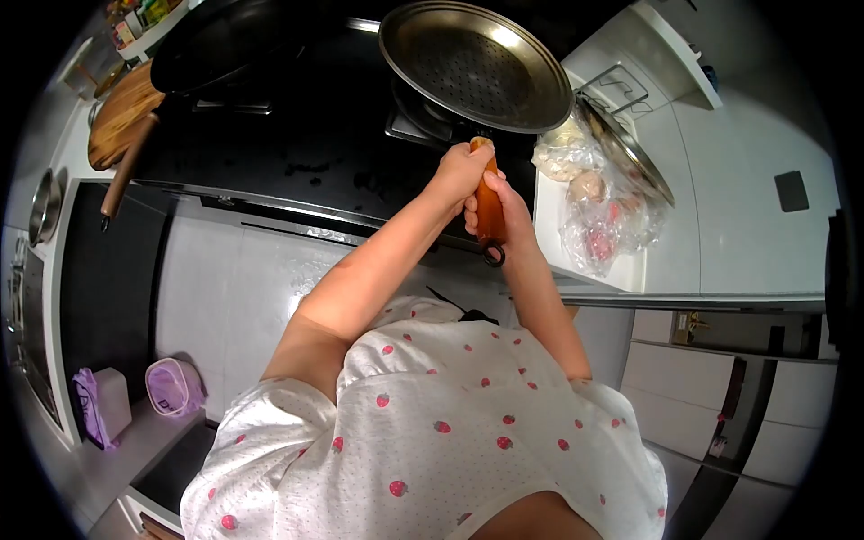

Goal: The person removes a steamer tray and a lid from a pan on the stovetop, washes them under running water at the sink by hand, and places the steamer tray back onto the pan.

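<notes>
A wide frying pan (475,72) with a dotted, shiny metal inside is over the right burner of the black hob. Its orange-brown handle (490,211) points back toward my body and ends in a dark hanging ring. My left hand (461,173) is closed round the handle near the pan. Just behind it, my right hand (511,209) grips the same handle lower down. The pan appears tilted; whether it rests on the burner or is lifted, I cannot tell.
A dark wok (225,45) with a brown handle (130,171) stands on the left, the handle jutting past the counter edge. A wooden board (126,112) leans beside it. On the right are clear plastic bags (598,220) of food and a lid (630,157) in a wire rack.
</notes>
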Tool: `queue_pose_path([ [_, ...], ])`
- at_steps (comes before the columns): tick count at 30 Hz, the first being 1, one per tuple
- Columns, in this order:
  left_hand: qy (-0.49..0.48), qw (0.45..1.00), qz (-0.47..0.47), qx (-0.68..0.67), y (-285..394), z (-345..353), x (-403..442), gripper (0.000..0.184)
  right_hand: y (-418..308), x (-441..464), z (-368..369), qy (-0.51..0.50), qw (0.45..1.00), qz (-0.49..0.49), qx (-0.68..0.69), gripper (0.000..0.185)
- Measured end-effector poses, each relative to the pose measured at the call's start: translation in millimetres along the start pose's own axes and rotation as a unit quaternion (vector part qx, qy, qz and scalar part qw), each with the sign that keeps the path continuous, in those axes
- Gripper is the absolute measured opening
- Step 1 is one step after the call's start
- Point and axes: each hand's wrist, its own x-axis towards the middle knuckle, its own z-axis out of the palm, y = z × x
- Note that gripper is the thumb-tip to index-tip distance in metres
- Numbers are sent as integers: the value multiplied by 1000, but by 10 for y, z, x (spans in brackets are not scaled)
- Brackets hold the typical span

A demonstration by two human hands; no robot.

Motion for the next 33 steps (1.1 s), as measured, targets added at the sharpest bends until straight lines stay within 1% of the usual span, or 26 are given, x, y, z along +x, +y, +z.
queue_pose_path([
  [3,12,1000,2,-18,-32,-1,-13,29,11,-29,63,4,1000,-14,-14,23],
  [5,18,1000,5,-23,-47,-5,-26,29,36,-59,92,36,999,-8,-22,24],
  [10,-8,1000,16,-18,-95,-21,-111,28,112,-86,14,19,1000,-3,1,22],
  [16,3,1000,16,-22,-127,-10,-76,27,70,-108,30,11,999,5,30,24],
  [19,1,1000,13,-25,-82,8,-121,27,54,-127,42,15,1000,9,8,27],
  [22,19,999,8,-31,-54,69,-155,26,71,-123,8,17,1000,-22,-2,30],
  [23,17,999,13,-46,-75,64,-144,25,94,-102,-11,37,999,-27,-6,34],
  [24,17,998,16,-61,-113,43,-112,25,88,-87,-65,32,999,-29,-3,34],
  [25,24,999,46,4,-136,2,-58,32,37,-90,-123,57,991,-48,-112,35],
  [26,25,998,49,9,-181,-15,-19,32,-13,-95,-162,81,970,-67,-221,36],
  [27,95,991,83,46,-243,-26,4,37,-68,-116,-186,112,947,-74,-291,38],
  [28,165,976,117,82,-207,-14,-28,43,-130,-112,-226,143,919,-72,-360,31],
  [29,172,974,97,112,-147,-56,-62,56,-129,-91,-253,182,886,-149,-400,27],
  [30,182,972,100,113,-86,-62,-81,56,-121,-63,-262,216,844,-225,-436,24],
  [31,198,972,101,71,-24,-69,-92,57,-148,-49,-253,220,833,-273,-428,19],
  [32,216,971,102,30,28,-89,-107,59,-205,-53,-227,208,824,-290,-439,26],
  [33,214,969,118,27,73,-122,-115,62,-257,-50,-174,203,818,-304,-445,31],
])
